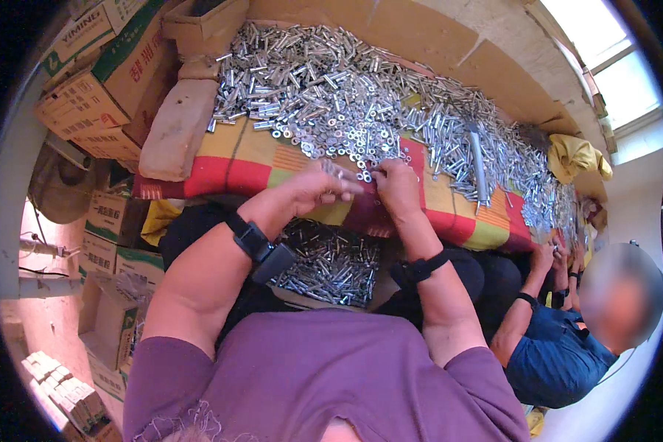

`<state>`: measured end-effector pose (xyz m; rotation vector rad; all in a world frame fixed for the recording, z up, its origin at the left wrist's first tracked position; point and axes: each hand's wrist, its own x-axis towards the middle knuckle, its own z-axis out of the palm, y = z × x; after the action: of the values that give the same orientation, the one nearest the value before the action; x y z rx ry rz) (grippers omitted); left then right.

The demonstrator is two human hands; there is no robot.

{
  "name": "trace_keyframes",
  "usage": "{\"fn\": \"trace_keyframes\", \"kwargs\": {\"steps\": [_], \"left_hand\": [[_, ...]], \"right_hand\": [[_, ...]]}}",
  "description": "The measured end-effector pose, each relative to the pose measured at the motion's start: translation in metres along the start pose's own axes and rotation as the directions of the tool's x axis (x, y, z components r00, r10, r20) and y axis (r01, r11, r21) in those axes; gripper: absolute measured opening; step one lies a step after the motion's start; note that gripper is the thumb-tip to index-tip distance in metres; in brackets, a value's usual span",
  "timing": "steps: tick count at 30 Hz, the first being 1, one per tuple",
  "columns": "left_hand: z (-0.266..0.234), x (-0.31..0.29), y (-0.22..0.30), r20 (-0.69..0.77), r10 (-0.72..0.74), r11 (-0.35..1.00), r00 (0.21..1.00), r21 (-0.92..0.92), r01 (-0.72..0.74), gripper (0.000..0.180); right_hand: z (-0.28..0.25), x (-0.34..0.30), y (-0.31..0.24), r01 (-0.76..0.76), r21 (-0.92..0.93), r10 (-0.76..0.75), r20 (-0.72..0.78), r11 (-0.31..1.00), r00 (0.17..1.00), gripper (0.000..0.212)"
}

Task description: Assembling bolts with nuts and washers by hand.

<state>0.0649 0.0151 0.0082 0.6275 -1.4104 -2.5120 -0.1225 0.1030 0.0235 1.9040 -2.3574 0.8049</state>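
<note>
A heap of metal sleeves and bolts (302, 77) lies over a checked cloth (258, 151), with loose washers (361, 140) along its near edge. Over that edge is my left hand (320, 184), its fingers curled and partly smeared by motion. Something silvery shows at those fingers, too blurred to name. Close beside it on the right, my right hand (399, 186) has its fingertips pinched together next to a few washers. Whatever is between those fingertips is hidden. Below both hands, a box of finished-looking metal fasteners (331, 265) sits near my lap.
Cardboard boxes (114, 88) are stacked at the left, beside a pale brick-like block (177, 129). A grey metal bar (479, 166) lies on the right-hand heap. At the far right a co-worker in a blue shirt (556, 353) handles parts at the same cloth. A yellow cloth (576, 158) lies behind.
</note>
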Motion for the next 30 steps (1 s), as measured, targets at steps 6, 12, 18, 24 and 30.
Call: {"fn": "trace_keyframes", "kwargs": {"steps": [6, 12, 18, 24, 30], "left_hand": [[-0.005, 0.014, 0.006, -0.252, 0.01, 0.811, 0.968, -0.565, -0.155, 0.024], [0.018, 0.008, 0.006, -0.312, -0.125, 0.986, 0.942, -0.142, 0.083, 0.027], [0.014, 0.023, -0.011, -0.399, 0.127, 0.968, 0.908, 0.248, -0.027, 0.018], [0.01, 0.025, -0.006, -0.391, 0.244, 0.927, 0.887, 0.364, -0.094, 0.011], [0.017, 0.025, -0.004, -0.338, 0.24, 0.871, 0.91, 0.489, -0.048, 0.008]], "right_hand": [[0.003, 0.002, -0.006, -0.044, -0.246, 0.074, 0.117, 0.968, 0.99, 0.015], [0.001, 0.007, -0.005, -0.018, -0.099, 0.028, 0.099, 0.995, 0.995, 0.014], [0.005, 0.011, -0.007, 0.032, -0.118, -0.012, 0.164, 0.992, 0.986, 0.015], [-0.006, 0.011, -0.013, -0.057, -0.2, 0.095, 0.189, 0.978, 0.977, 0.019], [-0.015, -0.003, -0.003, -0.103, 0.037, 0.097, 0.134, 0.994, 0.986, 0.02]]}}
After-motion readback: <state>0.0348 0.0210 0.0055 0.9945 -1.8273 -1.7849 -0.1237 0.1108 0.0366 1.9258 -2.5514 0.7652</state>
